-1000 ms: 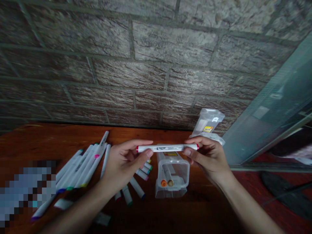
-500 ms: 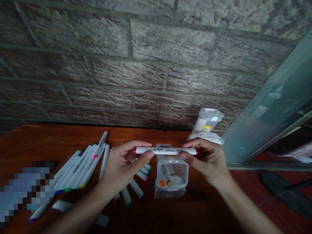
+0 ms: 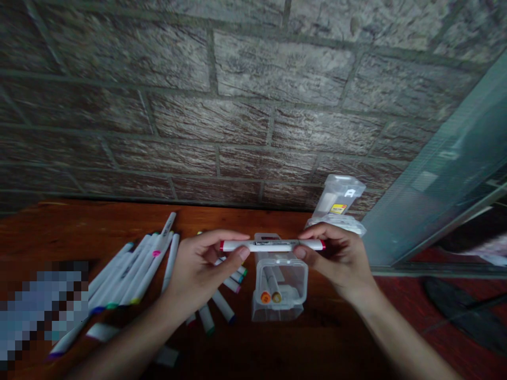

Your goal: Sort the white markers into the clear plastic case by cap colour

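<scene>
A white marker (image 3: 273, 246) with red ends is held level in front of me, its printed label facing me. My left hand (image 3: 204, 264) pinches its left part between thumb and fingers. On its right part, my right hand (image 3: 336, 258) does the same. Below and behind the marker is a clear plastic case (image 3: 303, 285), its open end towards me. Inside it lie a marker with an orange end (image 3: 265, 297) and one with a brownish-yellow end (image 3: 277, 298). My left forearm partly covers several loose white markers (image 3: 224, 306).
Several white markers (image 3: 130, 274) with coloured ends lie together at the left of the wooden table (image 3: 91, 216). Another clear case (image 3: 336, 195) with a yellow label stands back right, against the stone-block wall (image 3: 237, 126). A pixelated patch covers the left edge. Red floor shows at right.
Both hands hold the marker as before. It and the things on the table appear shifted very slightly right in the view.
</scene>
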The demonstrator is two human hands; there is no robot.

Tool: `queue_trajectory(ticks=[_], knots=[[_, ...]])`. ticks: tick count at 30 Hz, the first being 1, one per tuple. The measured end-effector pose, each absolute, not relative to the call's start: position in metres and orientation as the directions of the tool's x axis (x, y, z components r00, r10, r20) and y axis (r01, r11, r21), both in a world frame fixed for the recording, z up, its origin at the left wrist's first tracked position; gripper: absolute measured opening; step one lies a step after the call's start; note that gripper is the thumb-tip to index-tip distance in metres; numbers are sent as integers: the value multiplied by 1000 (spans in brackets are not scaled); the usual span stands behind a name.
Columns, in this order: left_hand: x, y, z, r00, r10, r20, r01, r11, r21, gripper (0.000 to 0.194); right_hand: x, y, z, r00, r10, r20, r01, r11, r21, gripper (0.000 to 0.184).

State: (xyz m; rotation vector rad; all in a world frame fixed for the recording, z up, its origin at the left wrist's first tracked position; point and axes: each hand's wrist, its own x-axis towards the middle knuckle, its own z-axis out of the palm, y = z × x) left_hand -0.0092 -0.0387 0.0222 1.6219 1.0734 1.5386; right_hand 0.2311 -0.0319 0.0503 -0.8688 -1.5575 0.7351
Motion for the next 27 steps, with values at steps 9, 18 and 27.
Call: queue_trajectory(ticks=[9, 18, 27], knots=[[-12, -38, 19, 9, 908, 419, 68, -419, 905, 16, 234, -30, 48, -77, 865, 496, 99, 502, -859, 7], [-15, -35, 11, 84, 932, 352, -147, -338, 930, 18, 242, -27, 38, -144, 915, 377, -79, 369, -926, 8], [-17, -33, 12, 111, 925, 362, -303, -316, 899, 18, 242, -28, 40, -145, 933, 329, -160, 306, -939, 13]])
